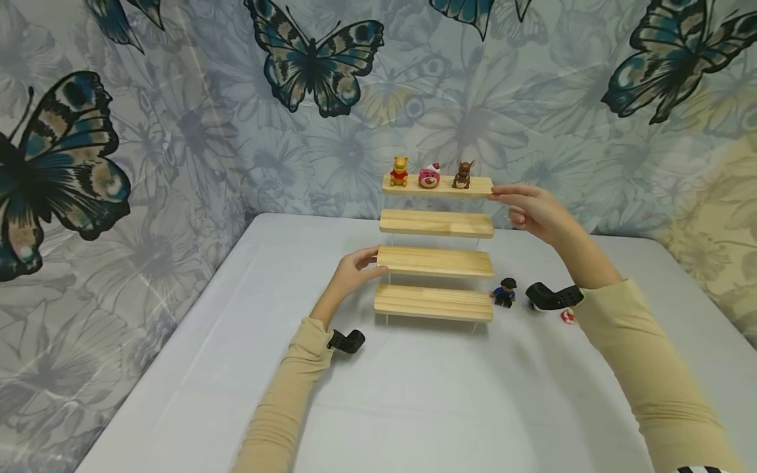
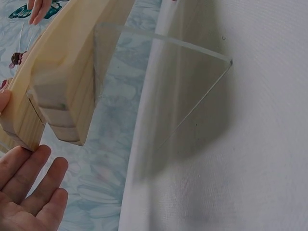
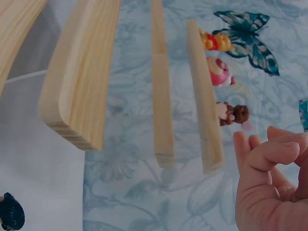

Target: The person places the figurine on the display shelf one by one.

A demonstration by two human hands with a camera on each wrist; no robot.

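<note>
A four-tier wooden display stand [image 1: 437,261] with clear supports is on the white table. At the left end of its second-lowest tier, my left hand [image 1: 355,270] grips the board, thumb on one face and fingers at the other. In the left wrist view, fingertips [image 2: 43,151] meet the board's lower edge. My right hand [image 1: 535,209] is at the right end of the top tier, with fingers extended and fingertips right at the board's edge. On that tier stand a yellow bear figurine [image 1: 399,172], a pink bear figurine [image 1: 429,176] and a brown animal figurine [image 1: 463,175].
To the right of the stand, a dark-capped figurine [image 1: 504,293] stands on the table [image 1: 414,407]. A small red-and-white item [image 1: 568,316] lies near the right sleeve, partly behind the black wrist mount [image 1: 552,296]. Butterfly-print cloth [image 1: 349,151] hangs behind the table.
</note>
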